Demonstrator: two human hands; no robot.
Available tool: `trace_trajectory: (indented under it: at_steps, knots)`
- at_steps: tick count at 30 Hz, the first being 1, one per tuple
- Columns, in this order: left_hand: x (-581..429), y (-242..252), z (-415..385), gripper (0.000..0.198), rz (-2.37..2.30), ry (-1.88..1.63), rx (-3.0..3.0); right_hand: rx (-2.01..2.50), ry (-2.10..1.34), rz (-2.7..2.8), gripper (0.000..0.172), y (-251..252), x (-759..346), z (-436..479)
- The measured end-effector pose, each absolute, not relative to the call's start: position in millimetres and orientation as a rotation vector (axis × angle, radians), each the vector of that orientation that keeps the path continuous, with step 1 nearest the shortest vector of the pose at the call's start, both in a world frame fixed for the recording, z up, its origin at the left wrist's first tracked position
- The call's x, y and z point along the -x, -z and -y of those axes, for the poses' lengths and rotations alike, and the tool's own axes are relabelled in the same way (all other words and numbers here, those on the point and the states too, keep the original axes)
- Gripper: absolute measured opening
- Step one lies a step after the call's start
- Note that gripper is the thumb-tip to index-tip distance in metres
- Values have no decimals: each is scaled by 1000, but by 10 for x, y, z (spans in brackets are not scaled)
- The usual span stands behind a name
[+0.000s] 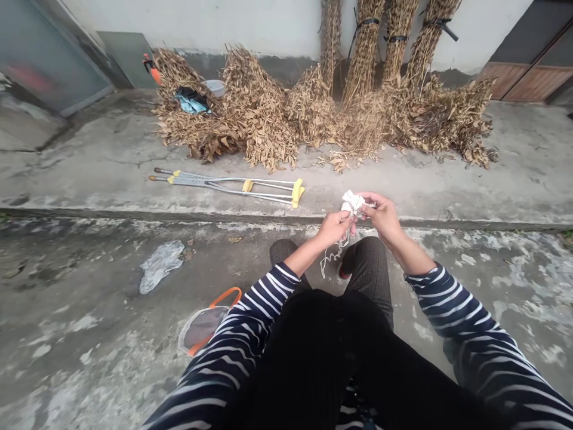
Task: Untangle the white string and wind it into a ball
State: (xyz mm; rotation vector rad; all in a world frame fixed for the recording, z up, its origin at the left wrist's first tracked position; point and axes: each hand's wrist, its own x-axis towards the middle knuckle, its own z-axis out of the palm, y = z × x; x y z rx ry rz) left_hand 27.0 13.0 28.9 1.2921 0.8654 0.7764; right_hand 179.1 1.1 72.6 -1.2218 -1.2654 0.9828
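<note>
My left hand (333,228) and my right hand (384,215) are raised in front of my knees, both closed on a small white bundle of cloth or string (352,203). The fingers pinch it from either side. A thin white strand (330,258) hangs down from the bundle below my left hand. Both arms wear dark sleeves with white stripes. I am seated, with my dark trousers and knees under the hands.
A pair of metal crutches (233,186) with yellow pads lies on the raised concrete slab ahead. Piles and tied bundles of dry brown plants (313,113) stand against the wall. A clear bag with orange handles (203,325) and a crumpled plastic sheet (160,264) lie left.
</note>
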Motion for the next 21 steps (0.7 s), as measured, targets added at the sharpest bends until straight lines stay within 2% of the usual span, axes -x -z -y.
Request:
trace_trajectory:
  at_steps: [3, 7, 11, 16, 21]
  knots:
    - [-146, -276, 16, 14, -852, -622, -1322, 1338, -716, 1346, 31, -616, -1872, -94]
    - [19, -432, 92, 18, -770, -519, -1389, 1530, -290, 1687, 23, -483, -1906, -91]
    - [169, -753, -76, 22, -829, -437, -1592, 1625, -98, 1984, 27, -429, -1865, 22]
    - [295, -1155, -404, 28, -929, -458, -1897, 1469, -195, 2084, 24, -465, -1868, 149]
    - [210, -1132, -710, 22, -889, -607, -1999, 1261, -603, 1943, 15, -559, -1818, 255]
